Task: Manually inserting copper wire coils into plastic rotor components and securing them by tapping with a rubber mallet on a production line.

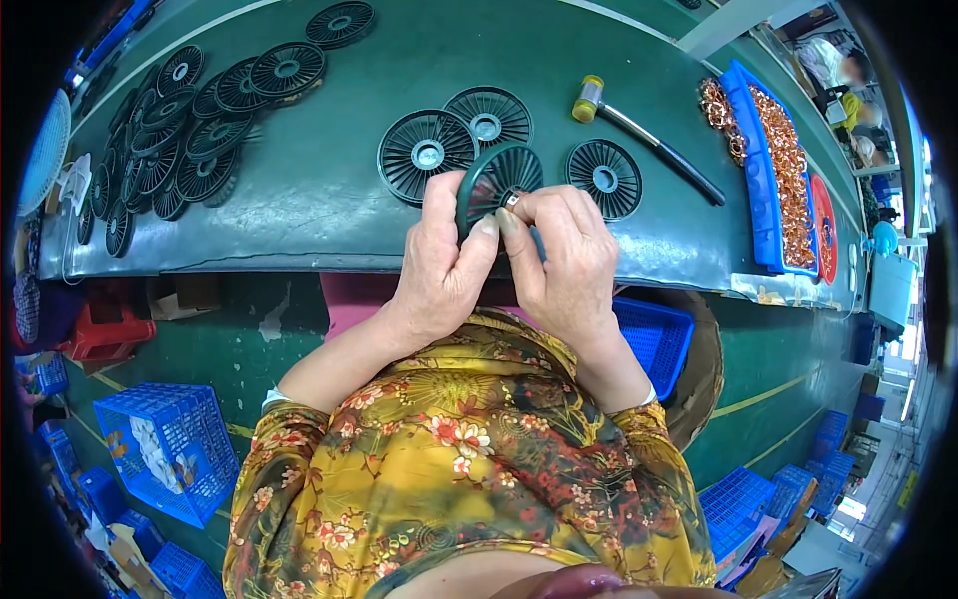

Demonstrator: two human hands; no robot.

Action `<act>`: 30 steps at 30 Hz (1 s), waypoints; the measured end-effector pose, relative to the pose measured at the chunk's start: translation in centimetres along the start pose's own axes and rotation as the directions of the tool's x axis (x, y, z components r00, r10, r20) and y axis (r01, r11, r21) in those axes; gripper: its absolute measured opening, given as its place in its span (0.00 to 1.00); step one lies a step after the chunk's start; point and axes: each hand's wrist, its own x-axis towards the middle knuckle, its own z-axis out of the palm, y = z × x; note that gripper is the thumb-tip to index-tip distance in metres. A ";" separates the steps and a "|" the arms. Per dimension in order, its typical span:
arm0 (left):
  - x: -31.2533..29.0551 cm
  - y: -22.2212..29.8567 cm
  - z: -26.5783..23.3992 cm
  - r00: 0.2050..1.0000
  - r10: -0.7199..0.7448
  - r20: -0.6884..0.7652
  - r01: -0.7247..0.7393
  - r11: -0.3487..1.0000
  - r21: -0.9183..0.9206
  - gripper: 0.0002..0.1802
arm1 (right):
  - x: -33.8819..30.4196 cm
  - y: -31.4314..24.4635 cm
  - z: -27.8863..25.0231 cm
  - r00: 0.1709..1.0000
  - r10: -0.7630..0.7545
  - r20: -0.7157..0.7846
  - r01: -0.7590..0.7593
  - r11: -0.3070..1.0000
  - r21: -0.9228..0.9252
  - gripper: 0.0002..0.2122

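Observation:
A black spoked plastic wheel (pixel 486 185) is held up on its edge, tilted, above the front of the green bench. My left hand (pixel 439 255) grips its rim between thumb and fingers. At the wheel's hub, my right hand (pixel 567 250) pinches a small copper-coloured clip (pixel 513 201), pressed close against the centre. Fingers partly cover the clip. Just beyond my hands, one spoked wheel (pixel 411 150) lies flat, overlapping another wheel (pixel 504 108). A third wheel (pixel 604 180) rests to the right, near a mallet (pixel 649 140) with a yellow head and black handle.
Many black wheels (pixel 165 140) are heaped at the bench's left. On the right stands a blue tray (pixel 763 190) full of copper clips, with a red round tray (pixel 824 225) beside it. Blue crates (pixel 168 449) stand on the floor, and a blue basket (pixel 654 344) sits under the bench edge.

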 end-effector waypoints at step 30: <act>1.0 0.4 -2.5 0.985 0.116 -0.126 -0.102 0.988 0.113 0.27 | 0.9 8.6 -4.6 0.978 0.201 0.051 -0.207 0.941 0.268 0.17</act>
